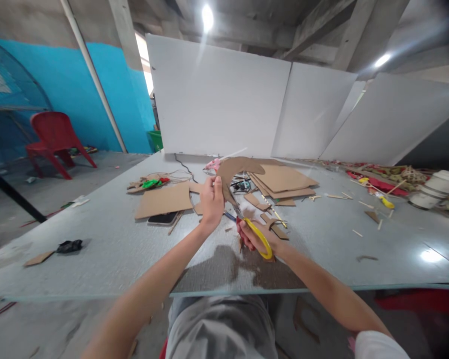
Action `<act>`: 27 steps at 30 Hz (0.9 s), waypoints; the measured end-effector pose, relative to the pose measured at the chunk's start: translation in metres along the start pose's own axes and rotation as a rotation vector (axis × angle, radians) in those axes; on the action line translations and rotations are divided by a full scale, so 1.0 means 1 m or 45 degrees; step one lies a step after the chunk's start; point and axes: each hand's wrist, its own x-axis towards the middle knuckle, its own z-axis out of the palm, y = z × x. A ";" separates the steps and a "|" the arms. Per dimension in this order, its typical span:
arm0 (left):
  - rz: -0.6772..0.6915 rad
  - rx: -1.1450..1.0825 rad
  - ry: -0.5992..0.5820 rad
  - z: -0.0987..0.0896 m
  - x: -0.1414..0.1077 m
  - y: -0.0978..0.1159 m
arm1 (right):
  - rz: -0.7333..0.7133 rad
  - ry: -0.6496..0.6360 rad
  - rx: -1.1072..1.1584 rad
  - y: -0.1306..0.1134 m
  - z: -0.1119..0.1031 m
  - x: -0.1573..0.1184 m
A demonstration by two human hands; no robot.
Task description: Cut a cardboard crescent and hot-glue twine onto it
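Note:
My left hand (211, 202) grips a curved, crescent-like piece of cardboard (241, 167) by its lower left side, holding it up above the table. In my right hand (255, 235) is a pair of scissors (262, 238) with yellow and red handles. Their blades point up and left, at the lower end of the cardboard piece; whether they are closed on it I cannot tell. Small cardboard offcuts (275, 227) lie just right of the scissors. Beyond the raised piece, a dark round object (242, 185) is partly hidden.
Flat cardboard sheets (288, 179) are stacked behind my right hand. A cardboard sheet (164, 200) partly covers a phone (163, 219) on the left. White panels (224, 94) stand along the back. Sticks, scraps and a white tub (432, 189) lie far right.

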 end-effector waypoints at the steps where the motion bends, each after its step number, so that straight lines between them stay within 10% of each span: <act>1: -0.004 -0.009 -0.001 0.000 0.000 0.001 | 0.000 -0.003 0.010 0.000 0.001 0.000; 27: 0.224 -0.003 -0.110 -0.046 0.052 0.026 | -0.236 -0.214 -0.132 0.010 -0.092 -0.008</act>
